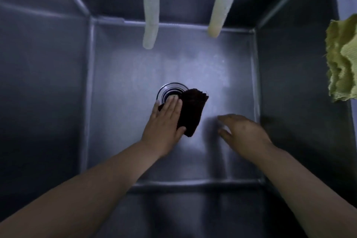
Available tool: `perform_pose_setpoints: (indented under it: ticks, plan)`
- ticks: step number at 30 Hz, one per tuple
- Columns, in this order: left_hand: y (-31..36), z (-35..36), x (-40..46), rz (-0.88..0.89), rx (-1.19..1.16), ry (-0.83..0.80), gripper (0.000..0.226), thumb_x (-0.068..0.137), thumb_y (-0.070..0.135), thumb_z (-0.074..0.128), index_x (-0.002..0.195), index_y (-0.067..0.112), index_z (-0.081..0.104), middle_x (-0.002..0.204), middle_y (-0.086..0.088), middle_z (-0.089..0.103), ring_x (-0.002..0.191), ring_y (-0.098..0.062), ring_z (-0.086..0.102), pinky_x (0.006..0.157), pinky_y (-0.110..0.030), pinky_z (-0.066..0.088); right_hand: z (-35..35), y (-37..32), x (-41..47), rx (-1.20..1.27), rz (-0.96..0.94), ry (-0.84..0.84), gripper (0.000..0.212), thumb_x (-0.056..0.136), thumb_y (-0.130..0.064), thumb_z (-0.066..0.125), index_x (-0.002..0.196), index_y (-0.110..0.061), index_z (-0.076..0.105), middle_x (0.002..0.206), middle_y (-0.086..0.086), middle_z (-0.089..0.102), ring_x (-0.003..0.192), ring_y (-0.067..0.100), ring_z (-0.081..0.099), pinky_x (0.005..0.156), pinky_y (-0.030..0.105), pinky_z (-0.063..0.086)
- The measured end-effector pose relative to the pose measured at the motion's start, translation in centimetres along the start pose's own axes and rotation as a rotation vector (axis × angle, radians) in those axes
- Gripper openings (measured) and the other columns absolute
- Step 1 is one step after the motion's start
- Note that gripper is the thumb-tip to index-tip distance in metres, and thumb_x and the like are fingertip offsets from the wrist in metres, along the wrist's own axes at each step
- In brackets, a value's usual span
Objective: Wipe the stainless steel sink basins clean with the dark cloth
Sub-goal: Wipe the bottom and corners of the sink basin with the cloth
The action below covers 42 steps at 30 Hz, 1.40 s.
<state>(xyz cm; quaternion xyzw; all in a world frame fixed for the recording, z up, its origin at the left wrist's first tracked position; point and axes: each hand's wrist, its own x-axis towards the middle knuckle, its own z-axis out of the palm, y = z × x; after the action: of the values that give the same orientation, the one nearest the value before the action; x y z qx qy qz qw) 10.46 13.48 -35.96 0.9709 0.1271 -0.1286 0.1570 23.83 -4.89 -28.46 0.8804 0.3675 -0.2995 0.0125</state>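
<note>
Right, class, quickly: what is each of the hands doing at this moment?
Left hand: open, fingers straight, pressing the dark cloth flat by the drain.
Right hand: open, holding nothing, over the sink floor.

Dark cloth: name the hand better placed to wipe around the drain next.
Left. The left hand already presses the dark cloth flat beside the drain; the right hand holds nothing.
</note>
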Motion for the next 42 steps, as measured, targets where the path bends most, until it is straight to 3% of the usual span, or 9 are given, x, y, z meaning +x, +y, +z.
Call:
perform_pose_setpoints:
  ticks: [5, 7, 9, 13, 17, 23, 33, 39, 42]
  plan:
    - [-4.7, -0.8, -1.6, -0.223, 0.069, -0.062, 0.096, 0.087, 0.05, 0.048, 0.148, 0.005, -0.011, 0.157, -0.014, -0.015, 0.143, -0.025, -0.019, 0.113, -0.042, -0.017, 1.4, -5.8, 4.9, -0.126, -0.362, 0.062, 0.061, 0.091, -0.033, 0.051, 0.147, -0.025, 0.028, 0.158, 0.005, 0.016, 0.144, 0.025, 0.017, 0.115, 0.036, 0.015]
    - [-5.8, -0.8, -1.5, -0.321, 0.005, -0.084, 0.116, 0.075, 0.062, 0.058, 0.147, 0.006, -0.014, 0.156, -0.013, -0.019, 0.142, -0.024, -0.023, 0.111, -0.041, -0.019, 3.0, -7.2, 7.2, -0.285, -0.381, 0.031, 0.066, 0.095, -0.043, 0.041, 0.15, -0.029, 0.008, 0.159, 0.005, -0.002, 0.146, 0.027, -0.005, 0.116, 0.046, -0.005]
    - [-6.8, -0.6, -1.9, -0.376, -0.039, -0.095, 0.133, 0.06, 0.067, 0.066, 0.147, 0.007, -0.014, 0.156, -0.013, -0.019, 0.142, -0.023, -0.023, 0.112, -0.043, -0.016, 5.2, -8.0, 8.1, -0.359, -0.338, 0.019, 0.066, 0.095, -0.049, 0.035, 0.15, -0.03, 0.003, 0.159, 0.005, 0.0, 0.145, 0.031, -0.007, 0.111, 0.054, -0.014]
    - [-9.2, 0.3, -3.4, -0.324, -0.06, -0.198, 0.151, 0.043, 0.068, 0.068, 0.14, 0.013, -0.033, 0.145, -0.008, -0.042, 0.128, -0.018, -0.046, 0.103, -0.04, -0.032, 8.9, -9.3, 6.3, -0.26, -0.315, 0.141, 0.06, 0.093, -0.043, 0.039, 0.148, -0.024, 0.025, 0.155, 0.01, 0.024, 0.143, 0.034, 0.018, 0.111, 0.06, 0.006]
    - [-10.8, 0.0, -3.7, -0.233, -0.069, -0.317, 0.154, 0.036, 0.074, 0.063, 0.124, 0.023, -0.053, 0.131, -0.002, -0.059, 0.124, -0.018, -0.051, 0.095, -0.035, -0.041, 10.2, -10.4, 5.3, -0.23, -0.365, 0.17, 0.06, 0.093, -0.042, 0.038, 0.148, -0.021, 0.026, 0.155, 0.01, 0.023, 0.144, 0.033, 0.015, 0.113, 0.058, 0.014]
    - [-10.9, -0.3, -3.6, -0.231, -0.082, -0.338, 0.155, 0.036, 0.077, 0.063, 0.126, 0.023, -0.051, 0.133, -0.001, -0.057, 0.126, -0.018, -0.049, 0.097, -0.036, -0.039, 7.5, -12.7, 11.3, -0.268, -0.452, 0.218, 0.057, 0.097, -0.04, 0.031, 0.149, -0.02, 0.022, 0.157, 0.006, 0.017, 0.145, 0.028, 0.009, 0.117, 0.049, 0.009]
    - [-10.8, -0.2, -3.7, -0.255, -0.058, -0.313, 0.155, 0.033, 0.078, 0.06, 0.128, 0.024, -0.049, 0.134, 0.0, -0.056, 0.127, -0.016, -0.048, 0.097, -0.034, -0.04, 3.9, -5.1, 12.8, -0.284, -0.042, 0.225, 0.06, 0.098, -0.02, 0.035, 0.15, -0.01, 0.008, 0.158, 0.012, 0.004, 0.145, 0.034, -0.006, 0.119, 0.038, 0.0]
    - [-10.6, -0.2, -3.6, -0.251, -0.014, -0.3, 0.155, 0.037, 0.075, 0.067, 0.128, 0.023, -0.047, 0.133, -0.002, -0.057, 0.124, -0.018, -0.051, 0.099, -0.037, -0.037, 6.7, -4.7, 5.3, -0.3, -0.159, 0.108, 0.057, 0.093, -0.028, 0.027, 0.145, -0.005, 0.03, 0.15, 0.024, 0.026, 0.139, 0.044, 0.021, 0.113, 0.049, 0.022]
    - [-9.7, -0.7, -3.5, -0.168, 0.094, -0.287, 0.149, 0.046, 0.066, 0.073, 0.144, 0.015, -0.027, 0.15, -0.011, -0.035, 0.136, -0.026, -0.035, 0.109, -0.051, -0.02, 6.4, -5.7, 5.4, -0.227, -0.196, 0.189, 0.049, 0.089, -0.027, 0.046, 0.135, -0.01, 0.05, 0.135, 0.021, 0.048, 0.121, 0.043, 0.046, 0.097, 0.046, 0.041]
